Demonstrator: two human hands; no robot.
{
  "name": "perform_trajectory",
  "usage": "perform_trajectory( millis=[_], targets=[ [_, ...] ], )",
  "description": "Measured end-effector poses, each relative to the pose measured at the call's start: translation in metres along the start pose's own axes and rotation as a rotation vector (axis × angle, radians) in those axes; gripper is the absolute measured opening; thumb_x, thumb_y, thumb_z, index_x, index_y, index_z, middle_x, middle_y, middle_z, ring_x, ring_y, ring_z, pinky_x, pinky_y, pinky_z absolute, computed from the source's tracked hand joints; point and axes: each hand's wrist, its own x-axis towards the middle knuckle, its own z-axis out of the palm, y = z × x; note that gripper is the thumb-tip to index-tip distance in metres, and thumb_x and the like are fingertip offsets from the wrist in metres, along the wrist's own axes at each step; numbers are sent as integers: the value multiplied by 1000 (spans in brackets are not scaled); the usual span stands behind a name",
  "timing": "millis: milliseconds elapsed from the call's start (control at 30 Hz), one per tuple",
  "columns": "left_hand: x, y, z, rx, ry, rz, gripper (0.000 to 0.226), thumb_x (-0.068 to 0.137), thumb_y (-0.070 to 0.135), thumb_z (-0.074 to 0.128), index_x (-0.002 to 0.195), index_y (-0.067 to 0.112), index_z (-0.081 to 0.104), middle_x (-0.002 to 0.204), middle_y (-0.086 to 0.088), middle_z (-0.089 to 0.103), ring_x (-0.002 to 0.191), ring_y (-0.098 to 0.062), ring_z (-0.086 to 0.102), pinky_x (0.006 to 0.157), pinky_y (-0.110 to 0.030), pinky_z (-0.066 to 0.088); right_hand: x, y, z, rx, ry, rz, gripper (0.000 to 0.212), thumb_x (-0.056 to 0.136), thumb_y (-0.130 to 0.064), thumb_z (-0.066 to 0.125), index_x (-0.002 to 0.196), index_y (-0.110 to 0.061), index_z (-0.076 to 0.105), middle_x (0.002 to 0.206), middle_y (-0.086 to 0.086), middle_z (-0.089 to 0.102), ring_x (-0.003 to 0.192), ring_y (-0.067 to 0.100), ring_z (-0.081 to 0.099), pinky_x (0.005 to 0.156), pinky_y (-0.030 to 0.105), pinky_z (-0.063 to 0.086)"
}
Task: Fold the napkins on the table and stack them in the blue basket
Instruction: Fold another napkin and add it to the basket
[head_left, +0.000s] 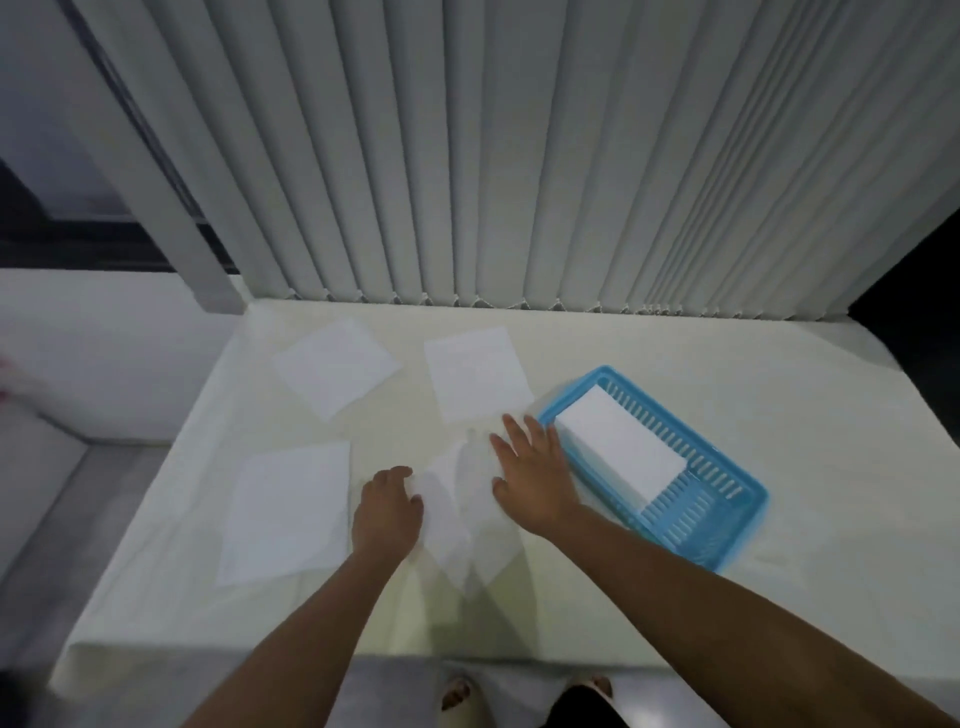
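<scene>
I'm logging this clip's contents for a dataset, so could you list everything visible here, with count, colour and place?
Unfolded napkins: three, white, flat on the table, two at the far side and one near left.
Napkin being folded: one, white, between the two hands, partly raised.
Folded napkin stack: white, count of layers cannot be told, inside the basket.
Basket: one, blue, slotted, right of centre on the table.
Table: one, cream-white covering.
Vertical blinds: grey-white, behind the table.
Left hand: on the napkin's left edge.
Right hand: flat on the napkin's right part, beside the basket.
Feet: two, below the table's near edge.
</scene>
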Motion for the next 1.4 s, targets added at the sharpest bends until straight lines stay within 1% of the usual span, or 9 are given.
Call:
perform_trajectory(
  millis=[200,367,467,633,833,967,1133,1233,1400],
  targets=[
    [-3,-13,11,169,-56,114,47,91,24,51,137,19,42,147,-2,37,136,-24,33,106,-33,37,47,-27,13,42,-297,-30,64,93,-22,41,151,-15,15,161,8,8,144,33,17,118,45,17],
    [9,0,11,51,-58,63,47,92,12,46,138,17,40,140,-4,45,126,-25,45,102,-36,43,61,-35,8,131,-246,44,61,90,-12,47,146,-16,25,142,12,40,124,31,43,98,39,41],
    [16,3,8,20,-71,21,42,90,9,44,132,17,43,127,-5,53,115,-26,53,92,-37,48,68,-31,3,173,-259,74,53,90,-11,47,141,-19,35,132,10,52,118,29,51,94,37,44],
    [19,5,-3,219,-65,82,24,90,14,43,108,15,59,110,-4,58,106,-24,55,85,-37,50,69,-19,0,157,-193,27,23,89,-16,50,106,-17,66,113,6,58,103,24,55,86,34,48],
    [13,3,-15,30,-85,189,10,91,17,42,95,13,51,84,0,56,83,-23,57,69,-34,45,54,-2,-16,329,-136,65,21,92,-16,47,101,-15,66,103,5,68,90,22,62,78,31,49],
    [2,9,-19,-50,-185,280,14,89,20,43,102,22,48,86,1,65,79,-19,61,72,-37,51,28,14,-20,347,-134,93,23,90,-15,47,97,-19,69,99,2,69,86,20,63,65,25,42],
    [-16,22,-15,-234,-321,271,18,83,39,46,87,30,62,78,1,68,72,-14,61,68,-32,48,-7,27,-9,254,-111,80,26,90,-19,47,103,-24,69,103,3,67,88,19,63,75,27,48],
    [-23,24,-11,-312,-313,229,48,82,59,36,74,18,60,75,3,66,73,-16,60,74,-37,48,-28,31,-4,151,-97,14,30,92,-21,42,107,-24,68,105,6,66,95,22,60,81,33,48],
    [-30,18,3,-405,-309,135,54,87,64,33,78,30,74,86,6,70,85,-11,63,81,-30,47,-45,41,9,61,-110,-4,34,94,-14,46,121,-23,64,121,2,64,109,20,55,93,33,46]
  ],
)
